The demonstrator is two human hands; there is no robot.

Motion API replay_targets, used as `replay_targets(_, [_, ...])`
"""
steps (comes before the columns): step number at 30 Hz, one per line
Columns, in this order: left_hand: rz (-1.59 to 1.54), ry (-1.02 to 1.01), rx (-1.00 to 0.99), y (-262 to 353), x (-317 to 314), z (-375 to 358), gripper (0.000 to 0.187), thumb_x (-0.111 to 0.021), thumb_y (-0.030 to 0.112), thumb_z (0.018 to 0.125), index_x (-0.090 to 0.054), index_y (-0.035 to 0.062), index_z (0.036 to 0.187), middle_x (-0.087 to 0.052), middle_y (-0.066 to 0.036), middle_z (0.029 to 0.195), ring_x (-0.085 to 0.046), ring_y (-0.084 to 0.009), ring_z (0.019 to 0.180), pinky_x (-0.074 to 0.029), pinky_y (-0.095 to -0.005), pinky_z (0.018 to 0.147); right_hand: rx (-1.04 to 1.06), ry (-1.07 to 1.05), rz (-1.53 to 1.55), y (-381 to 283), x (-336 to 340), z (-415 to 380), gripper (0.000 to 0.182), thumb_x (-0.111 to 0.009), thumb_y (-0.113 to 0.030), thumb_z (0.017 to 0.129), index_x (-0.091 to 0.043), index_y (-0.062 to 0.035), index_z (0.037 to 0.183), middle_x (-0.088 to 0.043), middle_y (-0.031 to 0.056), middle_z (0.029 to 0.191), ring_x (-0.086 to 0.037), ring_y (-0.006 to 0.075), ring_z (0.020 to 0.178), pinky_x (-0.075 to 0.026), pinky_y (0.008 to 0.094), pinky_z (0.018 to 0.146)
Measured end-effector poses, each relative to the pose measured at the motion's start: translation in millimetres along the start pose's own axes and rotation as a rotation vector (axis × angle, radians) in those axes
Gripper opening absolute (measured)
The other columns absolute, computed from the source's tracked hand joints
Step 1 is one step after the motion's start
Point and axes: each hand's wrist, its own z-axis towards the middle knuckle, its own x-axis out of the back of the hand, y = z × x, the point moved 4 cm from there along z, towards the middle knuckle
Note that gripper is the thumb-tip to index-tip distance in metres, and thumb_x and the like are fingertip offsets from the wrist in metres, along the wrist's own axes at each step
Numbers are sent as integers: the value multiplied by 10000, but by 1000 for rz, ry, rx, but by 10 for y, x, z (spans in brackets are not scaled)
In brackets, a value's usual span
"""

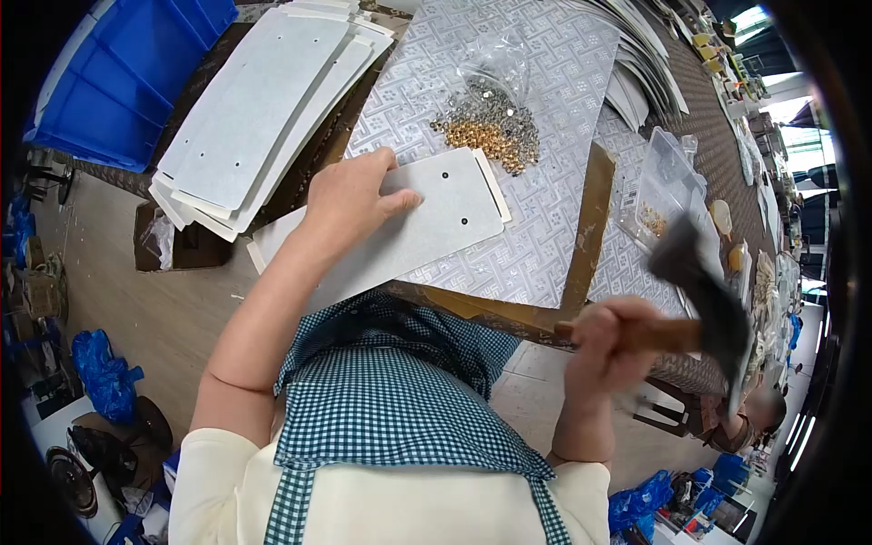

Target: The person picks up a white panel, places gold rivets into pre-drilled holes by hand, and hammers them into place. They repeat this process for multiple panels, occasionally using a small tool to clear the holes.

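Observation:
My left hand (357,193) rests on a pale rectangular board (427,222), its thumb and forefinger apart on the surface. Two dark round fittings show near the board's right end, and the edge of another pale piece shows beneath. My right hand (613,345) is wrapped round the wooden handle of a hammer (668,334), raised at the right of the table edge. The hammer's dark head is smeared by motion. Beyond the board, gold and silver small metal pieces (495,132) lie in a pile, partly in a clear plastic bag (495,68).
Stacked pale boards (259,104) with small holes lie at the left beside a blue bin (136,77). A clear plastic box (661,191) holds gold pieces at the right. Curved grey sheets (640,73) lie behind it. Another person (738,422) is at the far right.

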Motion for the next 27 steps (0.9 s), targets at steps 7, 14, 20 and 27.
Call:
replay_targets(7, [-48,24,-15,-24,-21,-34,474,-759,415,807,-640,28,1053,-702,-187,922,-675,-345,870,-499,-430,767,-421,-723,-681,534,124,-51,213,-638,-164,919,-525,-32,1042,-638,214,790,-646,412,747,-498,466,651])
replay_targets(14, [-462,-2,7,-152,33,28,391,-731,314,867,-637,-12,1060,-681,-62,867,-625,-129,806,-483,-290,733,-197,-448,-847,844,540,168,304,-656,-108,875,-636,-22,1166,-644,163,1050,-603,353,951,-488,400,825])
replay_targets(20, [-1430,238,93,85,227,-129,263,-586,200,1009,-589,18,1200,-666,-48,1059,-622,-99,939,-506,-267,798,-314,-220,17,680,244,72,418,-645,-97,908,-569,5,1306,-635,134,1218,-605,205,1063,-482,336,954])
replay_targets(27, [-1423,122,35,259,9,-507,293,-635,195,987,-564,-10,1183,-679,-115,1085,-687,-220,959,-573,-357,747,-534,19,661,687,-342,-183,344,-584,-124,1005,-560,42,1305,-653,39,1139,-588,84,1012,-470,251,896])
